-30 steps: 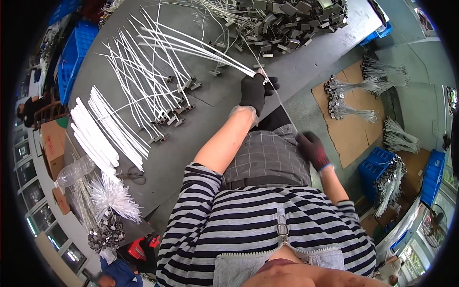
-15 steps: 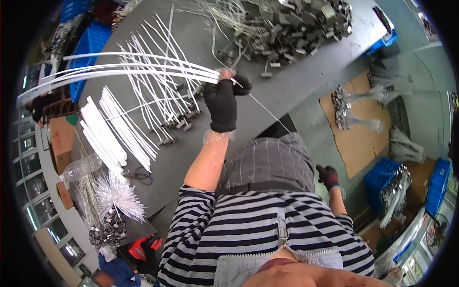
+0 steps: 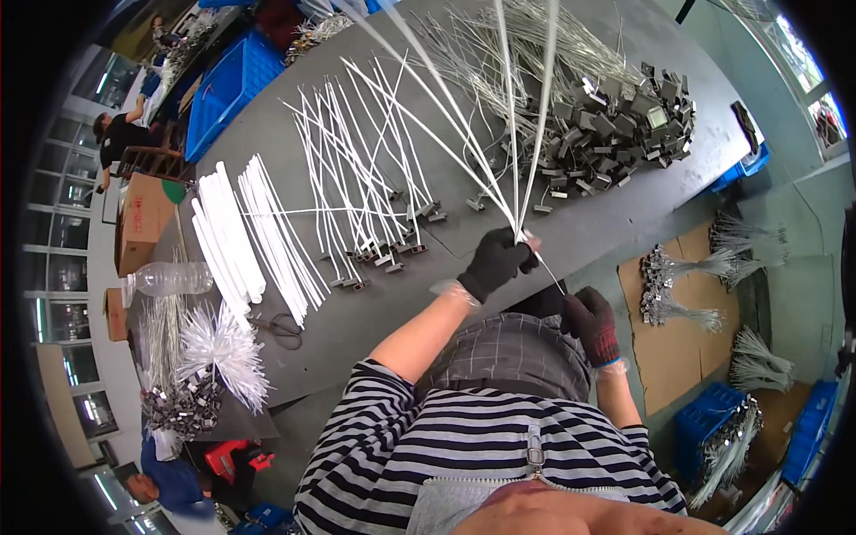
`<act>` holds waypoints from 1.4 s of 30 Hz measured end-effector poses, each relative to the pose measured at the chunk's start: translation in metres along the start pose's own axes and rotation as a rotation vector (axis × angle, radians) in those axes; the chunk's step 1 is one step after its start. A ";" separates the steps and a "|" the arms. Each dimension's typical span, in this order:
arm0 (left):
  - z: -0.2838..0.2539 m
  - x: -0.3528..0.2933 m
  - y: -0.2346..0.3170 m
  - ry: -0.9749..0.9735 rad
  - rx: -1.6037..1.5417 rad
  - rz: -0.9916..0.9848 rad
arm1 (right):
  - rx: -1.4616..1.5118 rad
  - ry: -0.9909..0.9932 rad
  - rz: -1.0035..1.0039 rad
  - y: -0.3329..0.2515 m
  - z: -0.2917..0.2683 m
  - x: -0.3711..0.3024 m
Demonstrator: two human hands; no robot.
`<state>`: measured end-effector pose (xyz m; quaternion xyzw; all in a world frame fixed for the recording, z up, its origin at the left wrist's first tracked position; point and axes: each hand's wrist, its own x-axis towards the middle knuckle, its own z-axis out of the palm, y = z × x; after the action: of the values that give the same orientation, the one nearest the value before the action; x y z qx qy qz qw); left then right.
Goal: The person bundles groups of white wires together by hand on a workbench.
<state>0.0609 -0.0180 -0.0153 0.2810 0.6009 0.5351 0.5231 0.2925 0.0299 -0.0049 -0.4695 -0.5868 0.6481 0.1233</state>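
Observation:
My left hand [image 3: 493, 265], in a black glove with bare fingertips, is closed around one end of several long white tubes [image 3: 446, 96]. They fan out from it over the table. From the same grip a thin wire [image 3: 551, 272] runs down to the right. My right hand [image 3: 592, 326], in a dark red glove, is closed beside my lap at the wire's lower end and seems to pinch it. Beyond the left hand, white-sleeved wires with metal clips [image 3: 366, 178] lie loosely on the grey table [image 3: 392, 308].
Metal clips with thin wires [image 3: 615, 125] are heaped at the far right. Leftward lie bundled white tubes [image 3: 223, 236], scissors [image 3: 283, 330], a plastic bottle [image 3: 174, 278] and a tied wire bundle [image 3: 223, 352]. More bundles rest on floor cardboard [image 3: 664, 357] and in a blue crate [image 3: 698, 423].
The white tubes have swung from pointing left to pointing away from me. My left hand has moved right and nearer; my right hand has come in toward it, to the wire. The view has shifted.

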 end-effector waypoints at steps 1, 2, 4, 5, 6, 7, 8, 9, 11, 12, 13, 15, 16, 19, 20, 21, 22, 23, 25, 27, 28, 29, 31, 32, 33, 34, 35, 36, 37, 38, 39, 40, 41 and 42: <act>-0.006 -0.001 0.010 0.037 -0.067 0.004 | 0.031 -0.008 -0.057 0.001 0.003 0.003; -0.012 -0.003 0.021 0.073 -0.135 0.006 | 0.031 -0.008 -0.054 -0.002 0.003 0.003; -0.013 -0.010 0.031 0.161 -0.143 0.022 | 0.099 0.011 0.057 -0.018 0.006 0.008; -0.005 -0.012 0.022 0.109 -0.179 0.071 | 0.093 0.007 0.066 -0.019 0.013 0.018; 0.006 -0.016 0.009 0.051 -0.217 0.114 | 0.019 0.053 -0.221 -0.014 0.021 0.030; 0.016 -0.020 -0.013 0.081 -0.014 0.174 | -0.060 0.088 -0.506 -0.014 0.030 0.039; 0.025 -0.026 -0.021 0.144 -0.083 0.167 | 0.033 0.006 -0.383 -0.037 0.038 0.035; 0.022 -0.028 -0.016 0.124 -0.164 0.115 | 0.129 -0.062 -0.256 -0.060 0.045 0.030; 0.002 -0.033 0.016 0.099 -0.248 0.049 | 0.153 -0.161 -0.307 -0.049 0.057 0.044; -0.015 -0.034 0.025 0.142 -0.122 0.024 | 0.146 -0.156 -0.286 -0.052 0.062 0.046; -0.036 -0.034 0.028 0.176 -0.055 -0.002 | 0.109 -0.249 -0.218 -0.060 0.068 0.048; -0.074 -0.032 0.039 0.353 0.031 -0.035 | 0.072 -0.323 -0.144 -0.061 0.072 0.070; -0.101 -0.031 0.032 0.482 0.099 -0.016 | -0.191 -0.227 -0.271 -0.049 0.077 0.089; -0.165 -0.035 0.002 1.047 0.247 0.107 | -0.531 -0.084 -0.374 -0.051 0.087 0.131; -0.160 -0.041 0.008 1.023 0.053 0.121 | -0.601 -0.028 -0.352 -0.055 0.088 0.146; -0.158 -0.046 0.006 0.988 -0.072 0.140 | -0.601 -0.035 -0.348 -0.060 0.095 0.160; -0.156 -0.047 0.004 0.946 -0.197 0.161 | -0.357 -0.068 -0.181 -0.067 0.103 0.177; -0.153 -0.047 0.001 0.946 -0.198 0.160 | -0.112 -0.097 -0.016 -0.074 0.110 0.195; -0.143 -0.038 -0.003 0.910 -0.267 0.140 | -0.209 -0.018 0.097 -0.057 0.115 0.245; -0.144 -0.044 0.008 0.927 -0.269 0.172 | -0.316 0.030 0.212 -0.058 0.121 0.244; -0.148 -0.051 0.008 0.958 -0.278 0.205 | -0.205 -0.008 0.111 -0.081 0.124 0.210; -0.157 -0.055 0.009 0.967 -0.252 0.266 | -0.087 -0.027 0.009 -0.094 0.117 0.182; -0.166 -0.055 0.015 0.978 -0.294 0.278 | -0.125 -0.005 -0.148 -0.065 0.094 0.164; -0.169 -0.057 0.018 0.967 -0.331 0.272 | -0.163 0.002 -0.308 -0.053 0.083 0.153; -0.167 -0.053 0.018 0.902 -0.430 0.262 | -0.161 0.005 -0.306 -0.048 0.075 0.138; -0.171 -0.049 0.010 0.735 -0.304 0.173 | -0.110 -0.070 -0.265 -0.045 0.065 0.121; -0.158 -0.039 0.003 0.598 -0.294 0.179 | -0.057 -0.150 -0.224 -0.041 0.056 0.104; -0.134 -0.026 0.000 0.464 -0.282 0.187 | -0.056 -0.150 -0.229 -0.031 0.050 0.091; -0.106 -0.014 0.005 0.356 -0.208 0.094 | -0.056 -0.167 -0.235 -0.016 0.042 0.078; -0.076 -0.004 0.009 0.254 -0.131 0.001 | -0.055 -0.190 -0.241 -0.004 0.034 0.066; -0.053 0.011 0.000 0.173 -0.142 -0.061 | -0.064 -0.188 -0.198 0.001 0.029 0.055; -0.042 0.031 -0.038 0.078 -0.041 -0.030 | -0.072 -0.193 -0.153 0.006 0.024 0.043; -0.010 0.039 -0.024 0.077 -0.111 -0.192 | -0.147 -0.150 -0.095 0.014 0.013 0.030; 0.004 0.057 -0.054 0.076 -0.365 -0.233 | -0.226 -0.133 -0.047 0.020 0.004 0.016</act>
<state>0.0596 0.0197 -0.0841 0.0897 0.5417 0.5812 0.6005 0.2884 0.0330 -0.0308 -0.4225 -0.6740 0.6042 0.0456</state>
